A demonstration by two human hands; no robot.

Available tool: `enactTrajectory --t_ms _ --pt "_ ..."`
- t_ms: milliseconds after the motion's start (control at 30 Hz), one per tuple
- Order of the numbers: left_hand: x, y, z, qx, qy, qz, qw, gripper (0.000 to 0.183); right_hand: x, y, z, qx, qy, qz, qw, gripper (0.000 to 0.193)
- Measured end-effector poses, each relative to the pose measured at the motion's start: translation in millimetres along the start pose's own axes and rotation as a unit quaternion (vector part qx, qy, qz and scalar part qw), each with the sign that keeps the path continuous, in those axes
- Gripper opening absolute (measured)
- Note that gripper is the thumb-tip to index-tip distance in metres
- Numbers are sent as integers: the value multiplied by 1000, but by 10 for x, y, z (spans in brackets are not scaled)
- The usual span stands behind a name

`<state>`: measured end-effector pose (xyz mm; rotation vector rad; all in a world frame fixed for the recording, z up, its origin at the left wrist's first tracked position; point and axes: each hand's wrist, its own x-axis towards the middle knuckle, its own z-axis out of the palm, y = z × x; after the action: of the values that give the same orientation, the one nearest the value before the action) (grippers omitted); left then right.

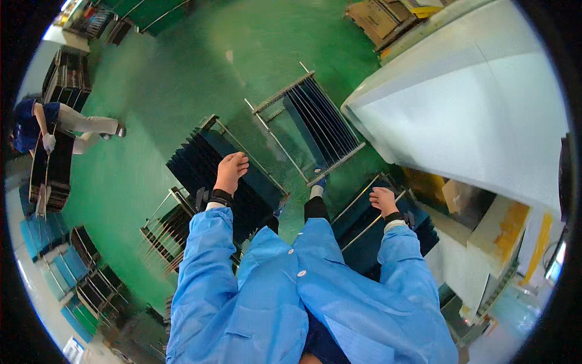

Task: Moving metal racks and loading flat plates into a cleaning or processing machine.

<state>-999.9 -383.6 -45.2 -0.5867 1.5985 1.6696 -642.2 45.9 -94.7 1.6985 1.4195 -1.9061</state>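
My left hand is raised in front of me, its fingers curled in and nothing visible in them. Below it in view stands a rack of dark upright panels; the hand appears above it, not gripping it. My right hand hangs over another metal rack with dark panels, its fingers also curled and holding nothing I can see. Ahead, between the hands, a metal-framed rack holds several thin dark panels toward its right side, with open slots at its left. Both my sleeves are blue.
A large white casing stands at the right. Cardboard boxes lie at the far right. At the left, a gloved person handles a dark rack. More racks line the left side. The green floor shows between them.
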Motion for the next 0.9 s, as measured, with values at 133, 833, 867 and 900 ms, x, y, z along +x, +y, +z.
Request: enactTrajectory --t_ms 133,833,867,900 --pt "154 -16 253 -22 53 -13 998 26 281 -432 151 -28 21 46 998 20" --pt "1223 -262 1116 218 126 88 964 26 715 -653 -426 -64 -26 150 986 28" --pt "1284 -256 1126 227 120 101 961 27 723 -678 -417 -72 -27 141 987 27" --pt "1312 -215 1192 225 117 105 961 27 719 -665 -454 -79 -21 134 988 26"
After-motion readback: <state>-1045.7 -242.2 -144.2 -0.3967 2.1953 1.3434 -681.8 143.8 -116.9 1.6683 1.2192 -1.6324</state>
